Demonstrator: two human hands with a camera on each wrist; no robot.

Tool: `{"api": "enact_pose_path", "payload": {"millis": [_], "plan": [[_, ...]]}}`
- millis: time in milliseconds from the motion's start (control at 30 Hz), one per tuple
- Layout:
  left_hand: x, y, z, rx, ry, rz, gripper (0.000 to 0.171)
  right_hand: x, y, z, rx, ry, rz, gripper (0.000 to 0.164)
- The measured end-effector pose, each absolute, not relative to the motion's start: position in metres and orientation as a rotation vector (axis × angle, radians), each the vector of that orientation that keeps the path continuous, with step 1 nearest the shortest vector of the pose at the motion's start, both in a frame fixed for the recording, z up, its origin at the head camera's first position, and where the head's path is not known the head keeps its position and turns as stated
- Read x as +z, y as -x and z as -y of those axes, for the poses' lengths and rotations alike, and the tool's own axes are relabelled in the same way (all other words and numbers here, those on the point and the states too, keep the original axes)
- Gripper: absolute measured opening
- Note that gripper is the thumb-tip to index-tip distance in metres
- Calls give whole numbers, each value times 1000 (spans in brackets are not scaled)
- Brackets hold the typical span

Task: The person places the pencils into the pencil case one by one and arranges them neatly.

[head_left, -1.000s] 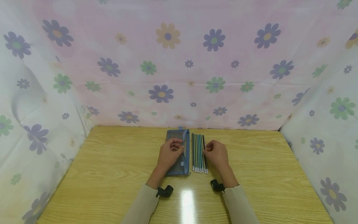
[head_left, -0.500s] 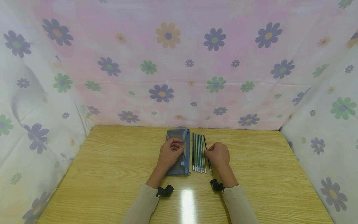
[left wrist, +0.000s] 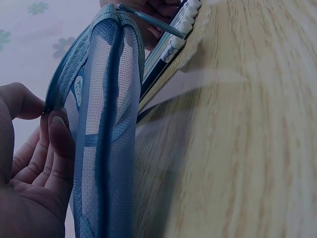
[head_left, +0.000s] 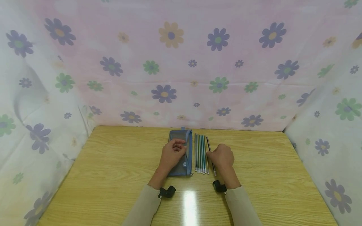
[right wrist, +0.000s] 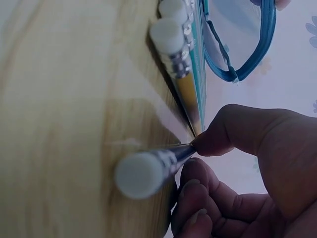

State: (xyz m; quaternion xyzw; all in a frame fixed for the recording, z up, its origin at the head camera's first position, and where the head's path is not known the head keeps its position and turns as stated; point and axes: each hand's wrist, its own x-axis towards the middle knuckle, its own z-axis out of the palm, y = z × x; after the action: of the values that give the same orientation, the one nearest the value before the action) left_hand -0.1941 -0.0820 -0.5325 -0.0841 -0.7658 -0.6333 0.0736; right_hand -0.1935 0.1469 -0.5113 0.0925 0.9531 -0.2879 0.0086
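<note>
A blue mesh zip pencil pouch [head_left: 176,169] lies on the table. My left hand [head_left: 172,153] is over it, and in the left wrist view the thumb and index finger pinch the zipped upper edge of the pouch [left wrist: 106,148], which stands parted. Right of the pouch is a row of several pencils [head_left: 200,153] with white erasers toward me. My right hand [head_left: 223,156] pinches a dark pencil [head_left: 213,168] between thumb and fingers, slightly tilted and apart from the row. Its white eraser [right wrist: 138,174] is close in the right wrist view.
The wooden table [head_left: 113,175] has flower-patterned cloth [head_left: 195,62] behind it and on both sides. A black wrist camera [head_left: 167,192] is strapped to the left wrist, another camera [head_left: 219,186] to the right.
My right hand has drawn the dark pencil away from the row to the right, widening a gap and tilting it. The left hand has stayed at the pouch.
</note>
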Motion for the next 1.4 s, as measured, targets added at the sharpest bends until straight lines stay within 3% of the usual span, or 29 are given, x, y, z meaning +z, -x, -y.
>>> {"api": "enact_pose_path", "payload": {"millis": [733,1400], "plan": [[-532,194,83,-1918,245,2343,19,-512,194,-142,-691,-327,-3016,51],[-532,195,84,-1922,249,2337,18,-502,191,-142,-742,-343,-2961,45]]}}
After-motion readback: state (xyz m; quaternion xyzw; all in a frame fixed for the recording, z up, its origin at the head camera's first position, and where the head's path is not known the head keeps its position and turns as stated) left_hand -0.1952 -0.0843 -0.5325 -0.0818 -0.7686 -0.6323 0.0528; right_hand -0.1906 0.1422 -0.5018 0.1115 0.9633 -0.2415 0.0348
